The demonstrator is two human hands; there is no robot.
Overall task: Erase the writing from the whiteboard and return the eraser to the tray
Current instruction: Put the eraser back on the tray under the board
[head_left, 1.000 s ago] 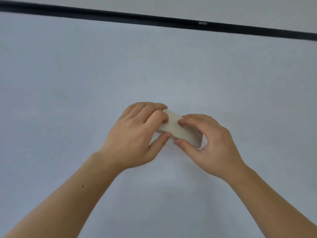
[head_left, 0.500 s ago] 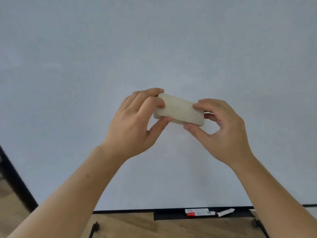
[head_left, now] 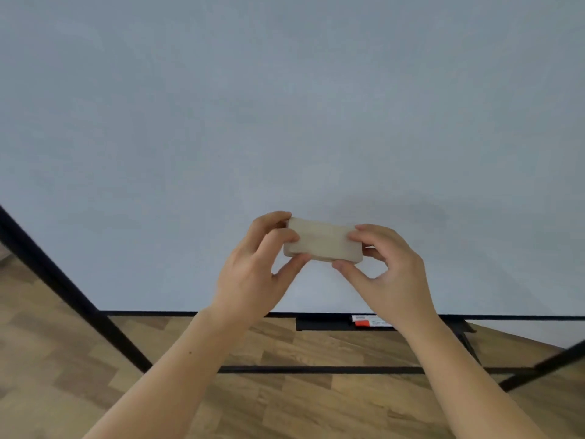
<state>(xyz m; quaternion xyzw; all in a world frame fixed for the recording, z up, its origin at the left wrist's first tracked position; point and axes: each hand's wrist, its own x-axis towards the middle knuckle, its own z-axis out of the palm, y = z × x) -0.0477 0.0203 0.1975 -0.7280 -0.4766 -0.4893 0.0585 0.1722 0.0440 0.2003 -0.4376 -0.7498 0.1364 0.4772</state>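
Spanning both grips, eraser [head_left: 322, 240] between left hand [head_left: 253, 274] and right hand [head_left: 392, 274].

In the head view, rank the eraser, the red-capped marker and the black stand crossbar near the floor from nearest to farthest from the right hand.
1. Eraser: held at its right end by the right hand.
2. Red-capped marker: in the tray, just below the wrist.
3. Black stand crossbar: lowest, across the wooden floor.
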